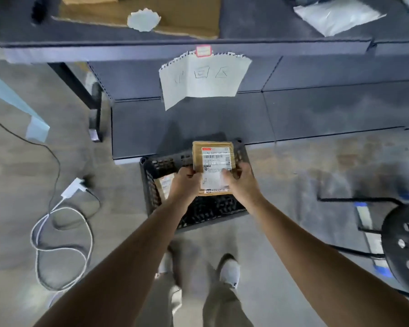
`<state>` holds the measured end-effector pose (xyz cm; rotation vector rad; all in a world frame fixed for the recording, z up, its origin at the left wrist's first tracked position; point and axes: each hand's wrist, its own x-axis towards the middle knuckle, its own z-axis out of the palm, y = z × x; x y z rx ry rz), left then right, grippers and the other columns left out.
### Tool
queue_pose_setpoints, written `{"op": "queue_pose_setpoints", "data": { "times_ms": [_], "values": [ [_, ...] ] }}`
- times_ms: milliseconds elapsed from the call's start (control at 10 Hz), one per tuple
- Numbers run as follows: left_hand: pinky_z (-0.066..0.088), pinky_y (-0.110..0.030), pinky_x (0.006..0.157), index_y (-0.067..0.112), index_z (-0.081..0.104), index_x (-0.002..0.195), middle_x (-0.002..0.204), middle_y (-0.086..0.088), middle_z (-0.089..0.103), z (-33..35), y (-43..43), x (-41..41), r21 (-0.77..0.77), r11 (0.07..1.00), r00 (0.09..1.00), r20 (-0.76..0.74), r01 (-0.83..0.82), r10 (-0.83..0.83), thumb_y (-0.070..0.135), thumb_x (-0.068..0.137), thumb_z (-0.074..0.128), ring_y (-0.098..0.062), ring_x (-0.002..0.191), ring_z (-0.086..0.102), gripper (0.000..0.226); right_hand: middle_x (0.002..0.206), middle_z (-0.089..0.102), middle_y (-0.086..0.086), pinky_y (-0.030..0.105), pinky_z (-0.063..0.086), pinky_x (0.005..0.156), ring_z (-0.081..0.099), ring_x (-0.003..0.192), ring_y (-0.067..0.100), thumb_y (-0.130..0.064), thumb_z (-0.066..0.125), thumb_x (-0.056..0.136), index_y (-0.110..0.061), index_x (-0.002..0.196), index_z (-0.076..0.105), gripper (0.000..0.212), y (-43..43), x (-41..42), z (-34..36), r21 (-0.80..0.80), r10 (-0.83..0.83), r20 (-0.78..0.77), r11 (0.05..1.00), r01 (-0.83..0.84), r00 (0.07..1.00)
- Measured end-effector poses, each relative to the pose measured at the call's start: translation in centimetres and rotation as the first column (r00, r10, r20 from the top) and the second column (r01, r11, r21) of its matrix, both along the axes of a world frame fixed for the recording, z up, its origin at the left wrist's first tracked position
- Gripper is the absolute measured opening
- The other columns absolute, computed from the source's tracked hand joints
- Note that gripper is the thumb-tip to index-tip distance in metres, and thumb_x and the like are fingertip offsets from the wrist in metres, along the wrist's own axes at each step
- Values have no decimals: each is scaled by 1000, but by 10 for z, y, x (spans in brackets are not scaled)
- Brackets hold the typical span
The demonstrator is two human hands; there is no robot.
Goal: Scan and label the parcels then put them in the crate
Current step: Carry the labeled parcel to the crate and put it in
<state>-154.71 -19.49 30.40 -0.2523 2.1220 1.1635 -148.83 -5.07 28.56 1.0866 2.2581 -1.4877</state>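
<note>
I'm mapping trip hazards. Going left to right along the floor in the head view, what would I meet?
Floor, left to right: white coiled cable → black crate → black stool. The parcel and the person's shoes overlap the crate, so they are left out.

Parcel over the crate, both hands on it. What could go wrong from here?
1. The left hand and right hand grip the parcel only at its near end, so it may tip forward and catch the crate rim.
2. It may land askew on the other parcel in the crate's left side.
3. The white cable and the stool flank the feet: a possible trip hazard.
</note>
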Motion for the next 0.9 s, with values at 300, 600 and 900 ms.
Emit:
{"op": "queue_pose_setpoints", "data": {
  "times_ms": [300,600,900],
  "values": [
    [53,-45,92,17,57,81,81,-1,56,-226,17,-28,-43,999,982,187,0,8,14,95,51,-25,88,55,15,115,62,1,34,58,75,64,100,17,-39,61,95,-20,120,45,35,28,-37,-229,-16,143,53,990,-142,988],
    [58,-41,84,3,63,108,101,-14,66,-374,19,-45,-115,993,973,228,6,20,26,82,54,-30,94,66,36,106,60,3,20,36,47,51,67,9,-41,48,101,-15,141,39,49,16,-72,-385,105,176,205,974,-200,963],
    [35,-32,78,4,61,101,102,-13,58,-400,35,-49,-207,974,980,194,90,-50,19,93,50,-23,79,49,21,100,56,0,26,38,56,51,70,8,-31,48,101,-14,134,42,37,12,-71,-428,9,223,248,973,-233,943]
  ]
}}
